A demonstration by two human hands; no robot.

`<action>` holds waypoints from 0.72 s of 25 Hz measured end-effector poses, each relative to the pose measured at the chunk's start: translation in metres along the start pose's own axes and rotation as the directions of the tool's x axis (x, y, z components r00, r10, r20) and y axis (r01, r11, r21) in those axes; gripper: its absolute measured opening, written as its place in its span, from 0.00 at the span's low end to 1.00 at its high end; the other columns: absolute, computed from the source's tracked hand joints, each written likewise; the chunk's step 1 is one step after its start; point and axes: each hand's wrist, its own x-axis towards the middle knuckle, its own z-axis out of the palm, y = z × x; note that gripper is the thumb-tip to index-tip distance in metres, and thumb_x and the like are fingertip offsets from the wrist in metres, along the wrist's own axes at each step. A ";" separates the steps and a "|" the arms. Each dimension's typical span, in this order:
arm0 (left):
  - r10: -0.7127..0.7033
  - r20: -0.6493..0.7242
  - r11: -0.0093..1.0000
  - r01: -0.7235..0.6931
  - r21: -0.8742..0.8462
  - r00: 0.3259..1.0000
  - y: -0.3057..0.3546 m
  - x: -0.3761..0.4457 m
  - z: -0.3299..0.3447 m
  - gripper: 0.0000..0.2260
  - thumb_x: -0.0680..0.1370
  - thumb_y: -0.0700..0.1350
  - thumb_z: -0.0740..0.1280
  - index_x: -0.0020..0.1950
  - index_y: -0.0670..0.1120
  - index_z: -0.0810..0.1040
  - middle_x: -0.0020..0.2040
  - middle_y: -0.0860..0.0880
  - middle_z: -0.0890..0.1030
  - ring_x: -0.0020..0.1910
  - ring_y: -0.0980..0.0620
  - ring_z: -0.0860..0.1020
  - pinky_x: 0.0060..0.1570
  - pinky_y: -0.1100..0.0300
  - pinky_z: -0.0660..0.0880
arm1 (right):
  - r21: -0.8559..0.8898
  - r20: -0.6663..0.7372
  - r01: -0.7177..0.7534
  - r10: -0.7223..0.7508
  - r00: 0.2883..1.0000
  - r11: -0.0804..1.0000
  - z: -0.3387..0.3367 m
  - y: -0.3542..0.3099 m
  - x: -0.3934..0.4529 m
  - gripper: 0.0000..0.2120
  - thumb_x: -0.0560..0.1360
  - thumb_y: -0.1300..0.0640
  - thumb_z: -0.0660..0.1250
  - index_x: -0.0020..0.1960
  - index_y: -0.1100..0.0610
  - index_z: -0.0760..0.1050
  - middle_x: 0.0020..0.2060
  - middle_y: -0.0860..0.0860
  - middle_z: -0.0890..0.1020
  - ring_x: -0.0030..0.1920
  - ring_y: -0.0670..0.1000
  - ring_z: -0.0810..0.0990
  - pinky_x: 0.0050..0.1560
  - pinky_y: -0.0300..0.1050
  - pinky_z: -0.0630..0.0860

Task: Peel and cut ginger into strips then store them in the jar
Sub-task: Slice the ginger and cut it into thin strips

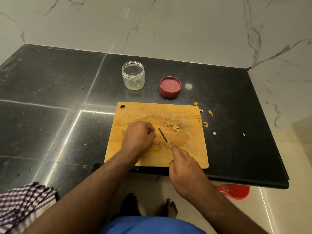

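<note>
On the cutting board (157, 114), our left hand (137, 136) curls over a ginger piece, mostly hidden. Our right hand (184, 168) grips the knife (163, 135). Cut strips (173, 127) lie right of the blade. Behind the board stand the jar (133, 75) and lid (170, 86). We read no writing.

A polished black stone worktop (50, 92) fills the scene, crossed by pale seams and dotted with small specks. Behind it rises a white marble-patterned wall (185, 22) with grey veins. A purple-and-white checked cloth (22, 205) hangs over the worktop's near left edge. Below the worktop's right corner, a red plastic bucket (236, 191) stands on the glossy cream tiled floor (278, 208), partly hidden by the worktop's edge.
</note>
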 end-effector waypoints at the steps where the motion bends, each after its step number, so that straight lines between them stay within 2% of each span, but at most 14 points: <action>1: 0.003 0.000 1.000 -0.003 0.010 1.000 0.000 0.000 0.000 0.06 0.76 0.51 0.71 0.51 0.53 0.85 0.47 0.53 0.83 0.47 0.53 0.79 0.47 0.50 0.80 | -0.002 -0.002 0.009 -0.009 1.000 1.000 0.001 0.000 0.002 0.25 0.81 0.58 0.53 0.77 0.50 0.55 0.63 0.49 0.73 0.55 0.47 0.75 0.55 0.39 0.72; 5: 0.006 -0.002 0.999 -0.006 0.035 1.000 0.000 0.002 0.001 0.06 0.76 0.51 0.70 0.49 0.54 0.86 0.47 0.53 0.83 0.48 0.51 0.79 0.47 0.50 0.80 | -0.017 0.010 0.009 -0.009 1.000 1.000 0.005 -0.001 0.008 0.25 0.81 0.58 0.52 0.77 0.50 0.55 0.63 0.51 0.72 0.56 0.50 0.75 0.57 0.45 0.74; 9: -0.002 0.004 0.999 0.002 0.042 1.000 -0.001 0.003 0.002 0.05 0.75 0.51 0.70 0.47 0.55 0.85 0.45 0.54 0.83 0.48 0.51 0.78 0.46 0.49 0.79 | -0.044 0.028 -0.010 0.011 1.000 0.999 0.010 -0.003 0.011 0.25 0.81 0.58 0.52 0.77 0.50 0.53 0.60 0.52 0.73 0.52 0.52 0.76 0.52 0.49 0.75; 11: -0.008 0.010 0.999 0.008 0.039 1.000 -0.001 0.004 0.001 0.05 0.75 0.51 0.69 0.46 0.55 0.85 0.44 0.54 0.82 0.47 0.50 0.78 0.46 0.49 0.79 | -0.042 0.026 -0.011 0.012 1.000 0.999 0.012 -0.004 0.009 0.26 0.81 0.59 0.52 0.78 0.50 0.53 0.59 0.52 0.73 0.50 0.52 0.77 0.50 0.48 0.76; 18: -0.017 0.022 1.000 0.016 0.026 1.000 -0.002 0.003 0.002 0.05 0.75 0.51 0.69 0.45 0.54 0.84 0.42 0.54 0.82 0.47 0.50 0.78 0.46 0.48 0.79 | -0.043 0.012 -0.016 0.016 1.000 0.999 0.014 -0.005 0.010 0.26 0.81 0.59 0.53 0.78 0.50 0.53 0.61 0.52 0.73 0.52 0.52 0.77 0.50 0.46 0.74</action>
